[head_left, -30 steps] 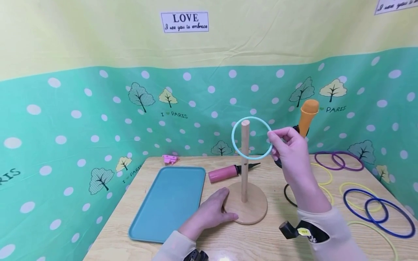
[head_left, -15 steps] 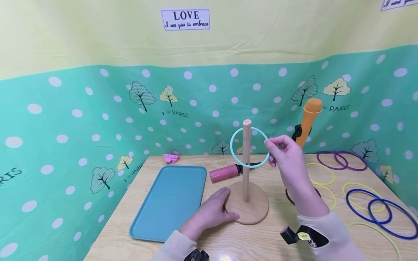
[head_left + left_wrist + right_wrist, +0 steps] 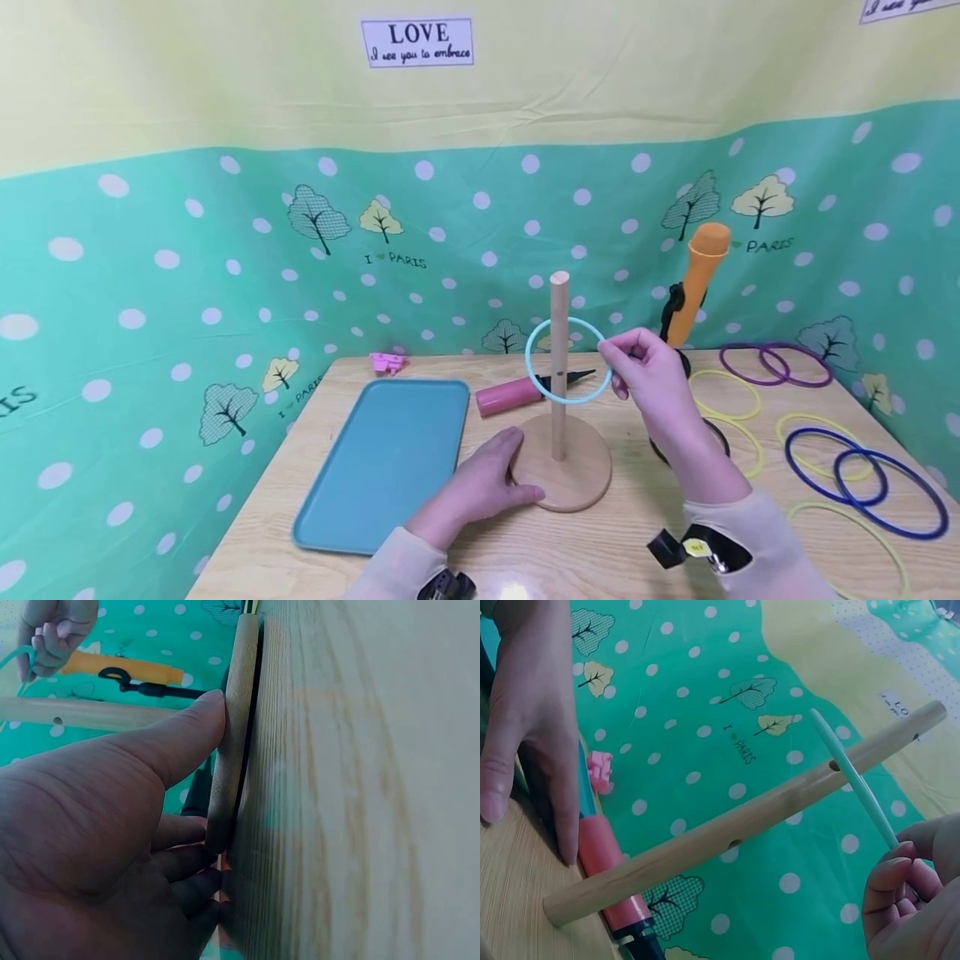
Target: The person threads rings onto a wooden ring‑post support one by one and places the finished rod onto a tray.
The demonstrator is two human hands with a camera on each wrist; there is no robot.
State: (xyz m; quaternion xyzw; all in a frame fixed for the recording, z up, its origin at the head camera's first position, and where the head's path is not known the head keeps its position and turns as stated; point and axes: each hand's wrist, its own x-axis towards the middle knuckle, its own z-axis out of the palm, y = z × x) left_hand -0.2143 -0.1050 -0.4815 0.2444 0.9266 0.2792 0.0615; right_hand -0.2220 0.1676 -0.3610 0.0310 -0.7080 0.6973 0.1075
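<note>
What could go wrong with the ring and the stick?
The light blue ring is tilted around the wooden post, so it might rub or catch if lowered.

The left hand holds one side of the round base; if that hand slipped, a bump might wobble the stand.

The tilted orange microphone shows just past the right hand, so a careless swing could perhaps hit it.

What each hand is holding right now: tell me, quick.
Left hand: holding the wooden base by its rim.
Right hand: closed in a pinch on the light blue ring.
</note>
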